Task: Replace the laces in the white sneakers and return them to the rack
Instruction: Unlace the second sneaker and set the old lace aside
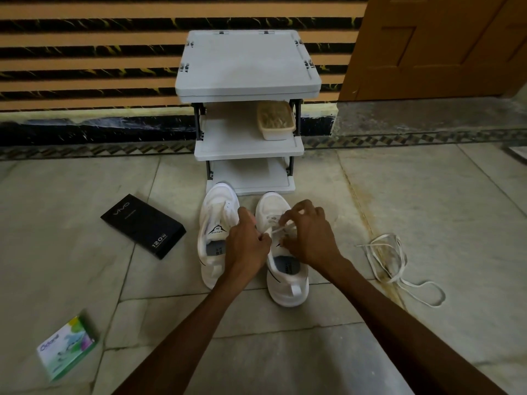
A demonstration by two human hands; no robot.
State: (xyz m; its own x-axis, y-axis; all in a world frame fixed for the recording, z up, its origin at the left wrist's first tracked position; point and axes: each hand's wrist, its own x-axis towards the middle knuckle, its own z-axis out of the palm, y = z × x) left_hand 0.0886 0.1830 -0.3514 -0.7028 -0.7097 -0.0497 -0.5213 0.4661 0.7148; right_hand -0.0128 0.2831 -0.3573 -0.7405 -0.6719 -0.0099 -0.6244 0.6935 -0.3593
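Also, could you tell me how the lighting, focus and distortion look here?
Head view: dim light, darkened corners, no harsh glare; the wide lens bows the wall stripes; left hand and right hand, pinching the lace, look slightly soft; the black box print stays legible.

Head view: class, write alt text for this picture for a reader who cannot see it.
The left hand and right hand pinch a white lace over one white sneaker, the other sneaker beside it, before a white rack. A loose lace lies to the right; a black box and a green box to the left.
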